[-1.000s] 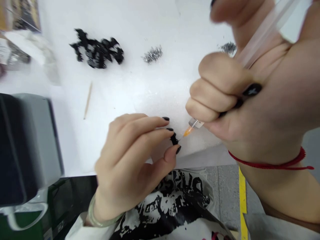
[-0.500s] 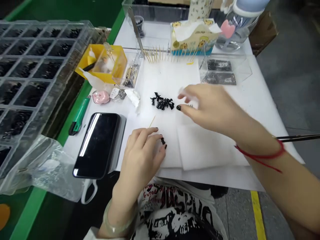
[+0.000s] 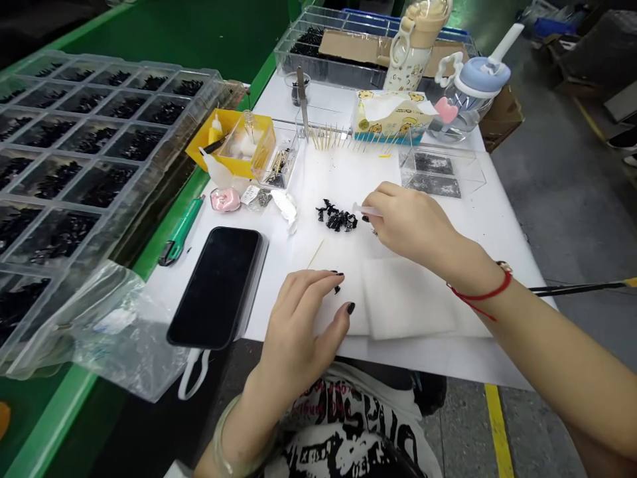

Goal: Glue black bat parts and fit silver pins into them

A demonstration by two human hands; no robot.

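Observation:
Small black pieces (image 3: 340, 220) lie in a loose pile on the white table. My right hand (image 3: 405, 216), just right of the pile, is closed on a thin whitish tube (image 3: 368, 210) whose tip points left. Nearer to me, my left hand (image 3: 306, 315) rests on the white sheet with thumb and fingers apart. One black piece (image 3: 337, 289) lies on the sheet between them, close to the fingertips. Beyond that hand lies a thin yellow stick (image 3: 316, 253).
At left are a phone (image 3: 216, 285), a green cutter (image 3: 185, 229) and a compartment tray (image 3: 74, 271). Behind stand a yellow box (image 3: 199, 139), a row of upright sticks (image 3: 328, 136), a tissue box (image 3: 391, 119) and a clear case (image 3: 468, 169). Folded white foam (image 3: 411, 299) lies in front.
The camera view has shifted. My right hand has closed on the thin tube. The thumb and fingers of my left hand have spread away from the black piece.

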